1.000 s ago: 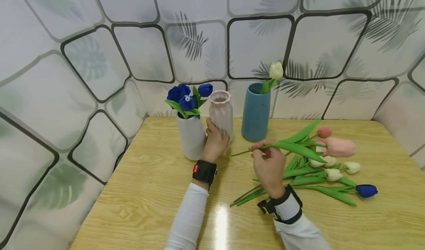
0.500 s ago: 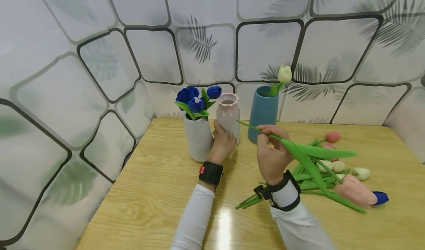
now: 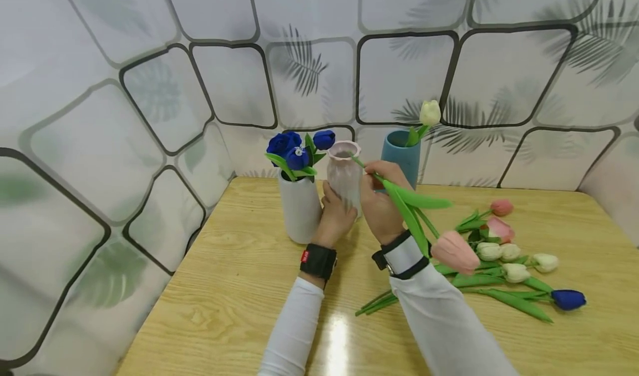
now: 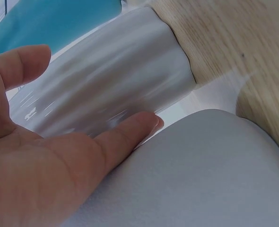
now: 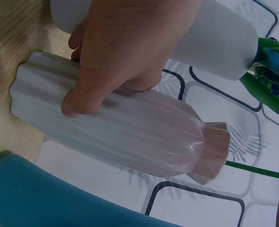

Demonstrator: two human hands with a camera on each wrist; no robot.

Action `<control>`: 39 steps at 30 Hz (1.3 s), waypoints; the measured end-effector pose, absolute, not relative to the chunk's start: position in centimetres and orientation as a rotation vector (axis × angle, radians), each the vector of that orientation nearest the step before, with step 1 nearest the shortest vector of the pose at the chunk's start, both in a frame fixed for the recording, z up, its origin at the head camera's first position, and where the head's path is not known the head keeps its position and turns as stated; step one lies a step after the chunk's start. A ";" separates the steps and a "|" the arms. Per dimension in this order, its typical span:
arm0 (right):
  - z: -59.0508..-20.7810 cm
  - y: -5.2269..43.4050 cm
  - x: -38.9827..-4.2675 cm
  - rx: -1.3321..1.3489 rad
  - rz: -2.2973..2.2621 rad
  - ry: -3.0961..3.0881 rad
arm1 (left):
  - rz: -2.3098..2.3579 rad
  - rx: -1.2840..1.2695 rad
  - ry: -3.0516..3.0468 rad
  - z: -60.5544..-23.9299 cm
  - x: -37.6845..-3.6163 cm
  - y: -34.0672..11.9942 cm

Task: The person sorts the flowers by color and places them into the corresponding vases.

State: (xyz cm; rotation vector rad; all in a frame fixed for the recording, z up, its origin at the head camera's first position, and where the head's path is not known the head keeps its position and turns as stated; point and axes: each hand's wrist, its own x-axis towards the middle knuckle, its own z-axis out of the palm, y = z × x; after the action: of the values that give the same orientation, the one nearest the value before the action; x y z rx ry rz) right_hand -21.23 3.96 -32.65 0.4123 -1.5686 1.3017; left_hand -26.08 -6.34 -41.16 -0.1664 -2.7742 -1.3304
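My left hand [image 3: 335, 219] grips the pale pink fluted vase [image 3: 344, 177] low on its body; in the right wrist view its thumb lies along the vase wall. My right hand [image 3: 383, 204] pinches the green stem of a pink tulip [image 3: 454, 252]. The stem tip overlaps the vase's scalloped mouth in the head view, and the right wrist view shows the stem [image 5: 257, 170] right at the rim. The tulip's bloom hangs down to the right, above my right sleeve, with its long leaves spread below the fingers.
A white vase [image 3: 300, 212] with blue flowers [image 3: 298, 157] stands just left of the pink one. Behind my right hand is a blue vase [image 3: 401, 157] holding one white tulip [image 3: 430, 113]. Loose white tulips [image 3: 516, 273], pink flowers [image 3: 499, 229] and a blue tulip [image 3: 568, 299] lie at right.
My right hand has lifted the pink tulip off the pile and carried it left, its stem tip turning up toward the pink vase's mouth. My left hand has stayed on the vase.
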 end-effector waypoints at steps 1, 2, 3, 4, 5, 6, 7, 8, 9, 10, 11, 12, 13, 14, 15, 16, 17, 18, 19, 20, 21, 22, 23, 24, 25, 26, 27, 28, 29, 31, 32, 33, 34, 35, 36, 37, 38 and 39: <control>-32.6 3.9 -21.5 0.396 1.308 -1.621 | -1.327 -0.173 -2.774 -41.2 -26.1 -6.3; -32.5 3.9 -21.8 0.378 1.299 -1.681 | -1.329 -0.174 -2.780 -41.1 -26.1 -6.3; -32.4 3.9 -22.1 0.365 1.286 -1.735 | -1.332 -0.174 -2.785 -41.1 -26.1 -6.3; -32.3 3.8 -22.4 0.354 1.278 -1.782 | -1.335 -0.178 -2.788 -41.1 -26.0 -6.3; -32.2 3.8 -22.7 0.346 1.268 -1.824 | -1.339 -0.182 -2.791 -41.0 -26.0 -6.3; -32.1 3.8 -23.1 0.338 1.266 -1.858 | -1.340 -0.184 -2.792 -41.0 -26.0 -6.3; -31.9 3.7 -23.4 0.329 1.262 -1.888 | -1.341 -0.184 -2.798 -41.0 -25.9 -6.2; -31.8 3.7 -23.7 0.314 1.251 -1.919 | -1.345 -0.179 -2.806 -41.0 -25.9 -6.2; -31.7 3.6 -23.9 0.297 1.252 -1.947 | -1.348 -0.176 -2.808 -40.9 -25.9 -6.2; -31.6 3.6 -24.2 0.274 1.256 -1.974 | -1.346 -0.174 -2.813 -40.9 -25.8 -6.1; -31.5 3.5 -24.4 0.259 1.257 -2.001 | -1.348 -0.169 -2.819 -40.9 -25.8 -6.1; -31.4 3.5 -24.6 0.241 1.255 -2.030 | -1.350 -0.166 -2.824 -40.9 -25.8 -6.1; -31.3 3.4 -24.7 0.230 1.259 -2.055 | -1.351 -0.165 -2.827 -41.0 -25.8 -6.1; -31.3 3.4 -24.9 0.223 1.267 -2.079 | -1.353 -0.167 -2.826 -41.0 -25.8 -6.1; -31.4 3.4 -25.2 0.226 1.275 -2.094 | -1.352 -0.170 -2.826 -41.0 -25.8 -6.1; -31.5 3.3 -25.4 0.238 1.270 -2.109 | -1.346 -0.175 -2.825 -41.1 -25.8 -6.1; -31.5 3.3 -25.6 0.270 1.262 -2.115 | -1.340 -0.180 -2.821 -41.1 -25.8 -6.1; -31.7 3.3 -25.8 0.307 1.207 -2.132 | -1.331 -0.184 -2.816 -41.2 -25.8 -6.1; -31.9 3.4 -26.0 0.316 1.184 -2.138 | -1.324 -0.189 -2.806 -41.2 -25.9 -6.1; -32.1 3.4 -26.3 0.320 1.143 -2.154 | -1.319 -0.187 -2.803 -41.3 -25.9 -6.1; -32.3 3.5 -26.4 0.320 1.106 -2.173 | -1.310 -0.188 -2.801 -41.3 -25.9 -6.1; -32.4 3.6 -26.5 0.317 1.081 -2.197 | -1.307 -0.187 -2.802 -41.3 -25.9 -6.1; -32.5 3.7 -26.6 0.306 1.068 -2.218 | -1.300 -0.187 -2.804 -41.3 -25.9 -6.1; -32.6 3.7 -26.6 0.279 1.060 -2.247 | -1.286 -0.196 -2.805 -41.3 -25.9 -6.1; -32.7 3.8 -26.7 0.244 1.107 -2.263 | -1.270 -0.204 -2.811 -41.3 -25.9 -6.1; -32.8 3.8 -26.7 0.235 1.129 -2.278 | -1.250 -0.211 -2.823 -41.4 -25.8 -6.1; -32.9 3.9 -26.6 0.224 1.171 -2.280 | -1.230 -0.221 -2.828 -41.4 -25.8 -6.1; -33.0 3.9 -26.5 0.216 1.213 -2.267 | -1.212 -0.227 -2.830 -41.4 -25.8 -6.2; -33.3 4.0 -26.4 0.203 1.237 -2.254 | -1.202 -0.230 -2.828 -41.4 -25.9 -6.2; -33.8 4.1 -26.0 0.180 1.277 -2.222 | -1.200 -0.227 -2.823 -41.5 -25.9 -6.2; -34.1 4.2 -25.7 0.171 1.292 -2.208 | -1.210 -0.222 -2.816 -41.5 -25.9 -6.2; -34.5 4.3 -25.3 0.164 1.303 -2.198 | -1.227 -0.213 -2.810 -41.5 -25.9 -6.3; -34.9 4.5 -25.0 0.161 1.307 -2.191 | -1.243 -0.206 -2.800 -41.5 -25.9 -6.3; -35.3 4.7 -24.6 0.161 1.310 -2.188 | -1.256 -0.200 -2.798 -41.4 -25.9 -6.3; -35.6 4.9 -24.1 0.166 1.325 -2.185 | -1.262 -0.195 -2.796 -41.4 -25.9 -6.3; -36.0 5.2 -23.6 0.170 1.338 -2.185 | -1.277 -0.184 -2.792 -41.4 -26.0 -6.4; -36.4 5.5 -23.0 0.178 1.351 -2.189 | -1.293 -0.172 -2.791 -41.3 -26.0 -6.4; -36.8 5.9 -22.4 0.184 1.357 -2.200 | -1.310 -0.160 -2.792 -41.2 -25.9 -6.4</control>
State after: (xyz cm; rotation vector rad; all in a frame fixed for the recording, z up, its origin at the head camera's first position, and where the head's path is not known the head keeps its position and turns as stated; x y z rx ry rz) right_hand -22.44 5.92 -36.84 0.1843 -2.1999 1.3575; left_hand -25.94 -6.39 -41.23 -0.1602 -2.7915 -1.3099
